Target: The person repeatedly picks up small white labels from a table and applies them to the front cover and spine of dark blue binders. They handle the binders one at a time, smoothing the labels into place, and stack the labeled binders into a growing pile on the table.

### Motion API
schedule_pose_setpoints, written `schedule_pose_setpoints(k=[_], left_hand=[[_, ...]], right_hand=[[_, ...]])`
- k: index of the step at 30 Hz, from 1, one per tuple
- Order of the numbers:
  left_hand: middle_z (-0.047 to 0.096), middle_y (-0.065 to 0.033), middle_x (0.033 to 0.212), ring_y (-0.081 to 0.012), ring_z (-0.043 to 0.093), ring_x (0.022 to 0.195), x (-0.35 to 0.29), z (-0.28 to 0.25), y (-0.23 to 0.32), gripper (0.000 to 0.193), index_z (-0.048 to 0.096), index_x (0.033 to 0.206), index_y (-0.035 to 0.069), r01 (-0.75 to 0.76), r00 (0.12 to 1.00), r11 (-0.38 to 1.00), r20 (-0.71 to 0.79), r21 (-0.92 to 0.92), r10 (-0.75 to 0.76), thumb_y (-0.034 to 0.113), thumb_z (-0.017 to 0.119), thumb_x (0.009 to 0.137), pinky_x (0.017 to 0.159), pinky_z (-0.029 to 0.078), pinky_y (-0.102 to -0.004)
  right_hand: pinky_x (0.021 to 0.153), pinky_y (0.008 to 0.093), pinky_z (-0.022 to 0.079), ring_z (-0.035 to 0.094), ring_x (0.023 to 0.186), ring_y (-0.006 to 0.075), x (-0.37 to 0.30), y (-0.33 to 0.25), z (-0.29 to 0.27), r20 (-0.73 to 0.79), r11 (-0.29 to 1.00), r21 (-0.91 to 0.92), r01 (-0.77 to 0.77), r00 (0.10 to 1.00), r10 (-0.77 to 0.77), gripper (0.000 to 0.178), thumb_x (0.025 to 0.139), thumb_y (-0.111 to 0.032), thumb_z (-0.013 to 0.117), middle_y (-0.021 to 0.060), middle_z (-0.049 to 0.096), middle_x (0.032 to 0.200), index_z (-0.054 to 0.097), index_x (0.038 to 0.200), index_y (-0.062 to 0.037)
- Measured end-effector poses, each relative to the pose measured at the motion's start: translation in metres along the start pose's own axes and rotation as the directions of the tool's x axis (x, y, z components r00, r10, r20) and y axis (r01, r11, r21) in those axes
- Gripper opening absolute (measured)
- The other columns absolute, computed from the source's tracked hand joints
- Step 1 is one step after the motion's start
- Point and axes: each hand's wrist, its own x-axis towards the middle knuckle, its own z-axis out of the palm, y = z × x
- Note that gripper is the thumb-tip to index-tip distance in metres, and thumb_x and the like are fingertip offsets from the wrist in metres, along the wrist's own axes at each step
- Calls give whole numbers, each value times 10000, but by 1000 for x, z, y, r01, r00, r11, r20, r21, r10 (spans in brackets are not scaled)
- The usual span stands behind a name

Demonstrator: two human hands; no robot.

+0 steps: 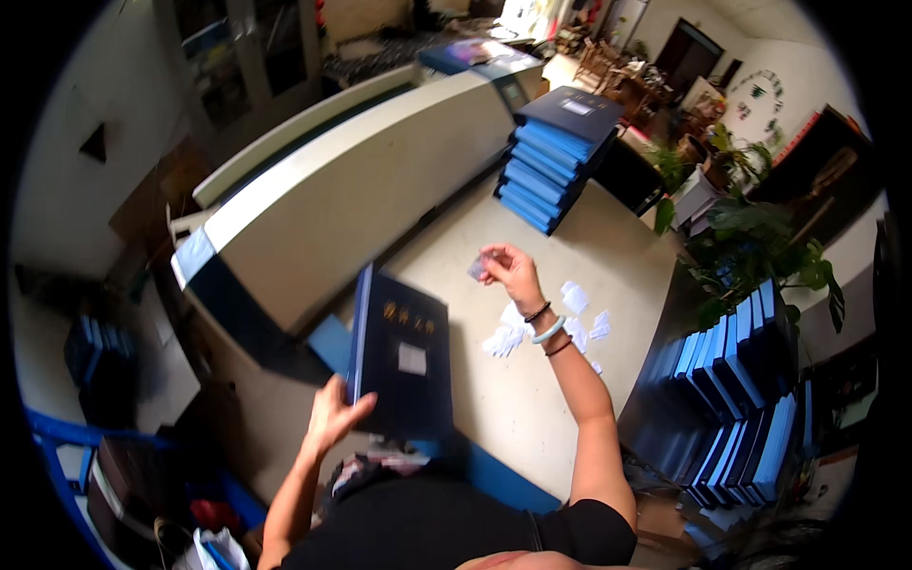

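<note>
A dark blue file box (pixel 407 309) with gold lettering and a small white label (pixel 411 358) on its cover stands tilted at the table's near left edge. My left hand (pixel 334 415) grips its lower left edge, thumb across the cover. Over the table, my right hand (pixel 514 274) pinches a small greyish slip (pixel 477 269) that looks partly see-through; motion blurs it. Below that hand and wrist, several small white paper slips (pixel 506 337) lie scattered on the pale tabletop (pixel 608 252).
A tall stack of blue file boxes (pixel 556 157) rises at the table's far end. A long cream machine or counter (pixel 351 180) borders the left side. More blue file boxes (pixel 736 380) stand in rows at right, near a leafy plant (pixel 760 237). A blue-framed chair (pixel 57 427) is lower left.
</note>
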Motion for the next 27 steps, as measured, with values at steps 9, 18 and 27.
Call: schedule_pose_setpoints(k=[9,18,27], left_hand=[[676,-215,676,-392,691,646,0,12,62,545,516,965,-37,-251,957,868,-21,429,288,446,725,823,601,558,-457],[653,-215,624,-373,683,585,1,23,68,534,512,933,-57,-257,955,859,-22,442,297,429,714,842,541,550,-433],[637,-203,602,-375,675,593,-1,18,67,560,500,918,-49,-229,961,875,-42,427,272,452,735,831,542,537,-427]], right_hand=[[633,222,553,687,723,91,-56,-78,131,333,958,-285,30,940,70,265,905,-34,690,36,704,812,668,1168,-29],[743,262,568,692,794,98,-59,-54,139,355,885,-456,92,931,86,283,865,-67,735,64,738,857,702,1140,-12],[731,238,557,682,781,89,-65,-47,144,287,903,-429,-29,943,167,282,847,-75,767,69,732,856,705,1107,13]])
